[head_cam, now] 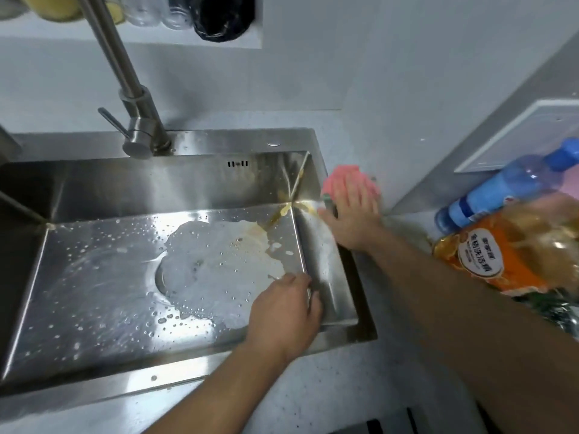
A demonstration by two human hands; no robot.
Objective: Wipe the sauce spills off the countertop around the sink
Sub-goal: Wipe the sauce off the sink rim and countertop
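Wiping is in hand: the right hand (351,214), fingers spread flat, presses the pink cloth (346,180) onto the countertop (338,386), with sauce (283,211) streaking the sink (219,139) corner just thumb-side, so the next stroke probably sweeps there, while the left hand (282,311), loosely bent and holding nothing, rests inside.

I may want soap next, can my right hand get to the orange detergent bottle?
Probably yes. The right hand lies flat on the pink cloth beside the sink, and the orange detergent bottle sits just right of that forearm with nothing between.

Glossy steel sink (332,277) (wet); fuzzy pink cloth (347,180); speckled countertop (329,386).
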